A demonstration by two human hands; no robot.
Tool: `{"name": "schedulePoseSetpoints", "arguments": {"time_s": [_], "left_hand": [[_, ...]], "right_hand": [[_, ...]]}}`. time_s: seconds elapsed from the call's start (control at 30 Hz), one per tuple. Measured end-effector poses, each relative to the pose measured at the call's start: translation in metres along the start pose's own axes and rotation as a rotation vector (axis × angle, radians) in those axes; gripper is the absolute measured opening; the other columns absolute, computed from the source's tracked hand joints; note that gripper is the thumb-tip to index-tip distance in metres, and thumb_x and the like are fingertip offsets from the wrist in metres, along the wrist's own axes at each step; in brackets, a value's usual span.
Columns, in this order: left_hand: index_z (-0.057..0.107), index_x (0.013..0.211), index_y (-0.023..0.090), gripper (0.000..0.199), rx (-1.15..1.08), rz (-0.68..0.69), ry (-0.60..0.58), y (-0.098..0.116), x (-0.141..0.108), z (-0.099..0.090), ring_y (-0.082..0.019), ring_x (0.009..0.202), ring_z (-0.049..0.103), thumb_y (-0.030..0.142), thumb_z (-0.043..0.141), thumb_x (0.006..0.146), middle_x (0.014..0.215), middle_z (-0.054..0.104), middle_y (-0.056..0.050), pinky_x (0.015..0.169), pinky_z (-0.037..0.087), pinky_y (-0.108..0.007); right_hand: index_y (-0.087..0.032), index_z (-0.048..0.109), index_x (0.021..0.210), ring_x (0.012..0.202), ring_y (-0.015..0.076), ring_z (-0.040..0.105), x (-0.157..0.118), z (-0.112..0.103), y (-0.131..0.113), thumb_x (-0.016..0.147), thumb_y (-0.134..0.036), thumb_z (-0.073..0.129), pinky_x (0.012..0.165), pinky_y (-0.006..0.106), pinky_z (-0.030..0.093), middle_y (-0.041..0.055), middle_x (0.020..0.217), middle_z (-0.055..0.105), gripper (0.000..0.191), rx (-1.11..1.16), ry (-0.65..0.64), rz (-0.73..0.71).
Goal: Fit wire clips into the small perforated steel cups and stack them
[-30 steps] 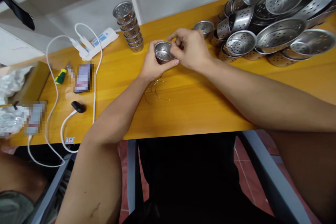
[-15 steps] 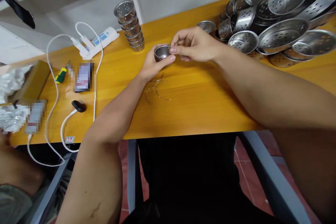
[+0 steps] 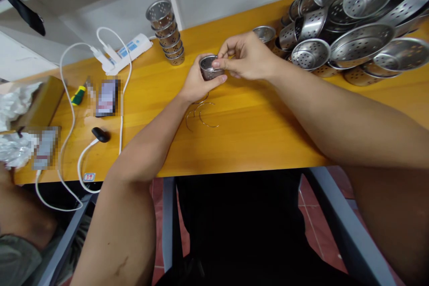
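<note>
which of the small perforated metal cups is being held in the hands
The small cup between the left hand and right hand; the stacked cups and the pile sit untouched.

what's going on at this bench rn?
A person holds a small perforated steel cup over the wooden table: left hand wraps it, right hand pinches at its rim. Bent wire loops lie just below. A stack of similar cups and a pile of strainer bowls sit behind.
</note>
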State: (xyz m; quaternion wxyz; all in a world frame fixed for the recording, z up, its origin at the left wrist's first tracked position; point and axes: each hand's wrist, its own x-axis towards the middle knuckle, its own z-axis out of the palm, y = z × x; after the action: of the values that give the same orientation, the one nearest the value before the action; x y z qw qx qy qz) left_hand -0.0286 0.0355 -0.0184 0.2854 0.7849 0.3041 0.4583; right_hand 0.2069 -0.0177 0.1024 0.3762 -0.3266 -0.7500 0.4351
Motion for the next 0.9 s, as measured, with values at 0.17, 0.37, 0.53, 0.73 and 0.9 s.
{"name": "schedulePoseSetpoints", "arguments": {"time_s": [0.17, 0.37, 0.53, 0.73, 0.9], "left_hand": [[0.058, 0.155, 0.031, 0.094, 0.020, 0.003, -0.018, -0.001, -0.001, -0.001, -0.032, 0.149, 0.074, 0.088, 0.095, 0.091, 0.153, 0.073, -0.010, 0.140, 0.056, -0.059], [0.053, 0.159, 0.032, 0.094, 0.034, 0.040, -0.022, -0.007, 0.000, -0.001, -0.031, 0.150, 0.074, 0.089, 0.091, 0.094, 0.152, 0.071, -0.009, 0.139, 0.056, -0.057], [0.043, 0.168, 0.036, 0.102, 0.067, 0.090, 0.002, -0.010, 0.000, -0.001, -0.029, 0.144, 0.076, 0.092, 0.087, 0.095, 0.153, 0.069, -0.008, 0.137, 0.057, -0.054], [0.037, 0.172, 0.039, 0.104, 0.080, 0.102, 0.057, -0.002, 0.002, -0.003, -0.030, 0.142, 0.075, 0.092, 0.085, 0.096, 0.154, 0.065, -0.010, 0.134, 0.059, -0.056], [0.034, 0.172, 0.040, 0.104, 0.137, 0.085, 0.145, -0.003, 0.004, -0.007, -0.032, 0.149, 0.072, 0.093, 0.083, 0.097, 0.159, 0.061, -0.011, 0.136, 0.057, -0.057]], "right_hand": [[-0.028, 0.069, 0.088, 0.051, 0.0139, 0.046, 0.000, 0.003, -0.005, 0.062, -0.117, 0.096, 0.053, 0.036, 0.032, -0.0065, 0.058, 0.059, 0.097, 0.026, -0.006, -0.008], [-0.029, 0.069, 0.087, 0.049, 0.0133, 0.044, -0.001, 0.002, -0.004, 0.061, -0.115, 0.098, 0.053, 0.035, 0.029, -0.0070, 0.059, 0.059, 0.094, 0.039, -0.022, -0.007], [-0.030, 0.070, 0.087, 0.058, 0.0163, 0.046, -0.002, 0.000, -0.002, 0.066, -0.106, 0.103, 0.063, 0.038, 0.035, -0.0069, 0.056, 0.053, 0.085, 0.022, -0.015, 0.001], [-0.031, 0.075, 0.101, 0.080, 0.0216, 0.058, -0.006, 0.003, -0.002, 0.078, -0.097, 0.102, 0.076, 0.042, 0.047, 0.0024, 0.093, 0.078, 0.075, -0.064, 0.065, -0.065], [-0.030, 0.080, 0.119, 0.082, 0.0224, 0.060, -0.009, 0.000, -0.004, 0.103, -0.073, 0.087, 0.077, 0.044, 0.048, 0.0100, 0.125, 0.079, 0.046, -0.254, 0.218, -0.221]]}}
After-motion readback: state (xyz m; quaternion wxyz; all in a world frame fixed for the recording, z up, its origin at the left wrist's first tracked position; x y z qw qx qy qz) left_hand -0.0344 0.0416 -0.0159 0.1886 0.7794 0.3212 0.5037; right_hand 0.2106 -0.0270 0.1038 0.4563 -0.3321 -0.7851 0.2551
